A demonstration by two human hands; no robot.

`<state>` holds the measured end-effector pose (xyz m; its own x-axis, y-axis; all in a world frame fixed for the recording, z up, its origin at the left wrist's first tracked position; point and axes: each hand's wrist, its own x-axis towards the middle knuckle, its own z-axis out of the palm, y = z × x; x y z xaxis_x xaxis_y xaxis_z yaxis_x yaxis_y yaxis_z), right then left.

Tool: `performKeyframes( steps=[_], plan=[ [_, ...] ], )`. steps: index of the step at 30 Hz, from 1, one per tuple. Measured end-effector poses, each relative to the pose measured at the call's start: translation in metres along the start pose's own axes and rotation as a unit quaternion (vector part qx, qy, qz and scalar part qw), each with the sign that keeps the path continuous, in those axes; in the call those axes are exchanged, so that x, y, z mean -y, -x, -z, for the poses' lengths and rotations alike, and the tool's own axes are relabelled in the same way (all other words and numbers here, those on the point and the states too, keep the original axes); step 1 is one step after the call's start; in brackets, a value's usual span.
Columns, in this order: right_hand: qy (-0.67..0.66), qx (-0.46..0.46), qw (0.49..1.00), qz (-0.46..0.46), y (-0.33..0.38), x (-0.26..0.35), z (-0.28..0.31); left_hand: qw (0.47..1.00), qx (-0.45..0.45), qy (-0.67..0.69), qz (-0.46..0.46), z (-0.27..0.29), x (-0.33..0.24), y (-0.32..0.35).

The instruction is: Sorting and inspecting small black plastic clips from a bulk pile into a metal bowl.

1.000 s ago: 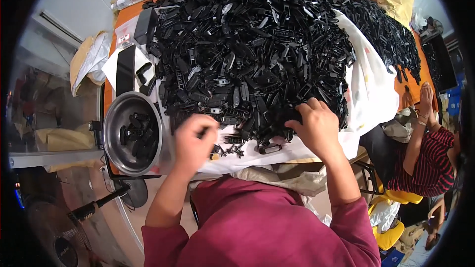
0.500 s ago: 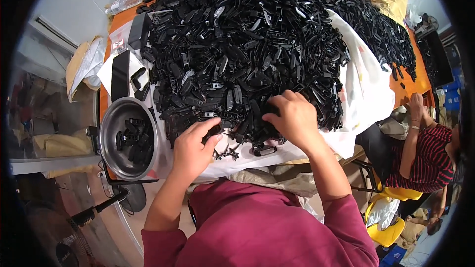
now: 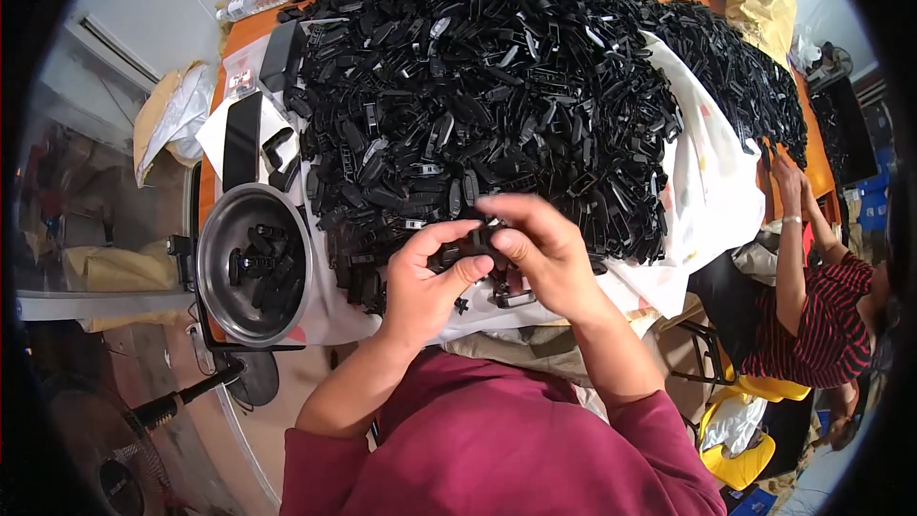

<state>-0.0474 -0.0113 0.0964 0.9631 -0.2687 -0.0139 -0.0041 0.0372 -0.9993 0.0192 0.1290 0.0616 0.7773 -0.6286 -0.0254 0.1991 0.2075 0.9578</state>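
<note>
Fingertips of my left hand point(image 3: 420, 282) and my right hand point(image 3: 549, 258) meet in front of me, over the near edge of a large heap of black plastic parts point(image 3: 401, 115). Between them they pinch a small black plastic part point(image 3: 473, 245). My fingers cover much of it, and I cannot tell whether it is one piece or two. Just below the right fingers, a black part with a greyish face point(image 3: 516, 300) lies on the white sheet. To the left stands a round steel bowl point(image 3: 206, 277) with several black parts point(image 3: 272, 272) inside.
Beyond the bowl lie a flat black slab point(image 3: 243, 139) and a dark box point(image 3: 283, 55). A clear plastic bottle point(image 3: 256, 0) rests at the far left. White cloth point(image 3: 712, 182) borders the heap on the right. A co-worker in a striped top point(image 3: 812, 315) sits at another pile.
My right hand has left the heap and come toward the left one. My left hand has moved right, and both now hold the black part together. The view has shifted slightly.
</note>
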Motion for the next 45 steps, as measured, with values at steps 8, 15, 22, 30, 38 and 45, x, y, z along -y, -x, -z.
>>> performKeyframes(
  steps=[8, 15, 22, 30, 38, 45],
  plan=[
    [-0.176, -0.033, 0.983, -0.046, 0.007, -0.008, 0.012, 0.999, 0.017, -0.044, -0.026, 0.002, -0.005, -0.001],
    [-0.088, 0.001, 0.992, -0.092, 0.012, 0.002, 0.015, 0.988, 0.028, -0.133, -0.079, 0.005, -0.006, -0.003],
    [-0.21, -0.033, 0.974, -0.083, 0.014, -0.005, 0.01, 0.98, 0.055, -0.156, -0.111, 0.008, -0.012, -0.007],
    [-0.211, -0.045, 0.974, -0.076, 0.016, 0.004, 0.005, 0.992, 0.05, -0.09, -0.07, 0.005, -0.013, -0.005],
    [0.079, -0.021, 0.997, 0.016, 0.014, -0.011, 0.014, 0.847, 0.059, -0.426, -0.312, 0.007, -0.023, -0.004],
    [0.201, -0.147, 0.958, 0.139, 0.024, -0.009, -0.013, 0.995, 0.014, 0.098, 0.004, -0.015, 0.0, 0.005]
  ],
)
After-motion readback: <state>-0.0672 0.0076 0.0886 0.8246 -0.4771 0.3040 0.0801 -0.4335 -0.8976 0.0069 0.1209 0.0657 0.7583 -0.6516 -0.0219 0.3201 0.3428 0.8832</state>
